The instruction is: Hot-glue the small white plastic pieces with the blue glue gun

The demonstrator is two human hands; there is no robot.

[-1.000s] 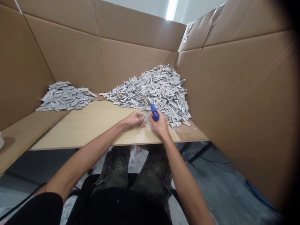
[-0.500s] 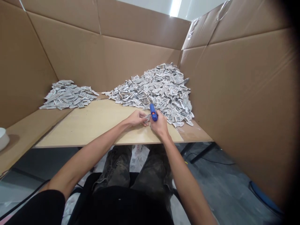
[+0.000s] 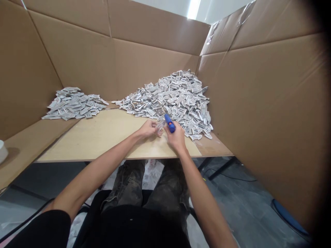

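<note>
My left hand (image 3: 149, 128) is closed, its fingertips pinching a small pale slotted piece (image 3: 160, 126), slightly blurred, just above the board. It looks like the pieces in the piles. Right beside it, my right hand (image 3: 176, 135) is wrapped round a blue-handled tool (image 3: 169, 123) with an orange-red spot on its side. The tool slants up and away from me; its exact kind and its working end are not clear. Both hands are close together over the pale wooden board (image 3: 103, 137), near the foot of the larger pile.
A large heap of white-grey slotted pieces (image 3: 178, 96) rises at the back right, and a smaller heap (image 3: 74, 103) lies at the back left. Cardboard walls (image 3: 155, 58) enclose the table. A white round container (image 3: 2, 151) stands at the left edge.
The pale piece has turned and shows more of its slotted face between my left fingers. The blue tool has tilted slightly. Both hands remain in nearly the same place.
</note>
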